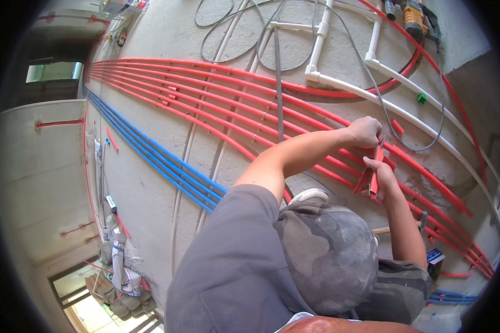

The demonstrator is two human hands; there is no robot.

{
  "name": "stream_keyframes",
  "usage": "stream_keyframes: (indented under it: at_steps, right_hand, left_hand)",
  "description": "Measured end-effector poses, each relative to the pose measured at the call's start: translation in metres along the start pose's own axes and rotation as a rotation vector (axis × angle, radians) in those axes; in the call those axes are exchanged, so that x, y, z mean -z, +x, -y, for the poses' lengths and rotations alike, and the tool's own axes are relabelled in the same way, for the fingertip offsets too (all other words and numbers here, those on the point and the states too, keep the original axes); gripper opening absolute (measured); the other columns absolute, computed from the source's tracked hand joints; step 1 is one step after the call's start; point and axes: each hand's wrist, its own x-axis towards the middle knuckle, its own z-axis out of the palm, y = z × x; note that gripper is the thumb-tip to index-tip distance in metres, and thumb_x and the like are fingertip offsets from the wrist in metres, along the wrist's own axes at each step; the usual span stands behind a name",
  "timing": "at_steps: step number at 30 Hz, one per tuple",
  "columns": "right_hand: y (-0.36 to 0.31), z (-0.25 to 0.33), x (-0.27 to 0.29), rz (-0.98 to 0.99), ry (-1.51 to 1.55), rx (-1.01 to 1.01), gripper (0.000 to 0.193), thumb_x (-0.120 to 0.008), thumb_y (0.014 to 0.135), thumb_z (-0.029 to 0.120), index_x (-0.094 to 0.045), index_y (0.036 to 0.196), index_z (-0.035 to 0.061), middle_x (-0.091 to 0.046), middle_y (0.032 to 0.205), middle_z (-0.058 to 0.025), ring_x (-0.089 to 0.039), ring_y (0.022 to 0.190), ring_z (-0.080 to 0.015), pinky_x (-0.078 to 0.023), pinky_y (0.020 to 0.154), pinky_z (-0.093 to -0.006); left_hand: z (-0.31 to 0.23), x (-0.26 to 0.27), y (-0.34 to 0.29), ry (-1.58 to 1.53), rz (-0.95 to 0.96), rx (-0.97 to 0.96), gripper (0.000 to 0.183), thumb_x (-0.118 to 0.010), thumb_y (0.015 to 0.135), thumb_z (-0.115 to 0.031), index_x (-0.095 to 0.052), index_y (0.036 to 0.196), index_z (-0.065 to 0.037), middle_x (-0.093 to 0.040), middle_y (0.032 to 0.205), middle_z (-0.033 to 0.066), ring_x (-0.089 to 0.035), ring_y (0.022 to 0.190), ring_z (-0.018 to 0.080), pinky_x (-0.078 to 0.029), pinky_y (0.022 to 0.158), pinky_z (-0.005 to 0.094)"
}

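My left hand (365,132) is closed in a fist above the red pipes, at the upper end of a red tool; what its fingers grip is hidden. My right hand (384,176) wraps round that tool, which looks like a red pipe cutter (374,186) with two channel-shaped handles spread in a narrow V. Several long red pipes (233,105) run side by side along the floor under both hands. Just right of the hands, one red pipe (428,173) ends freely, and a short red offcut (397,127) lies beyond my left hand.
Blue pipes (155,150) lie left of the red ones. White pipes (411,112), a looping grey cable (350,33) and an orange power tool (414,21) are at the far right. A hammer (423,221) lies by my right forearm. My bent knee (328,255) is below my hands.
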Motion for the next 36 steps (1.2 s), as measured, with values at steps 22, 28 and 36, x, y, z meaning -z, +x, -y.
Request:
stream_keyframes:
  at_steps: [22,28,36]
  right_hand:
    - [-0.022,0.014,-0.013,0.037,0.035,-0.049,0.086,-0.072,0.103,0.048,-0.035,0.163,-0.0014,-0.049,0.155,-0.0302,-0.047,0.146,-0.0529,-0.039,0.112,-0.0796]
    - [-0.032,0.019,-0.024,-0.021,0.046,-0.033,0.079,-0.072,0.103,0.048,-0.04,0.158,0.0009,-0.052,0.15,-0.0269,-0.048,0.145,-0.0522,-0.039,0.111,-0.0808]
    - [-0.016,0.001,-0.01,0.04,0.107,-0.036,0.073,-0.07,0.105,0.049,-0.046,0.161,0.0084,-0.055,0.155,-0.0196,-0.059,0.135,-0.0544,-0.036,0.11,-0.0877]
  left_hand:
    - [-0.007,0.005,-0.001,0.032,0.046,0.018,0.024,-0.069,0.077,-0.01,-0.085,0.093,-0.002,-0.079,0.093,0.0258,-0.077,0.09,0.0442,-0.062,0.086,0.0506]
    - [0.001,0.002,0.001,0.023,0.038,0.01,0.02,-0.075,0.078,-0.014,-0.086,0.092,-0.005,-0.08,0.094,0.0239,-0.078,0.092,0.0437,-0.062,0.086,0.051]
    - [0.0,0.002,-0.005,0.075,0.041,-0.036,0.021,-0.077,0.082,-0.021,-0.084,0.094,-0.005,-0.08,0.094,0.0222,-0.077,0.091,0.0424,-0.062,0.085,0.0513]
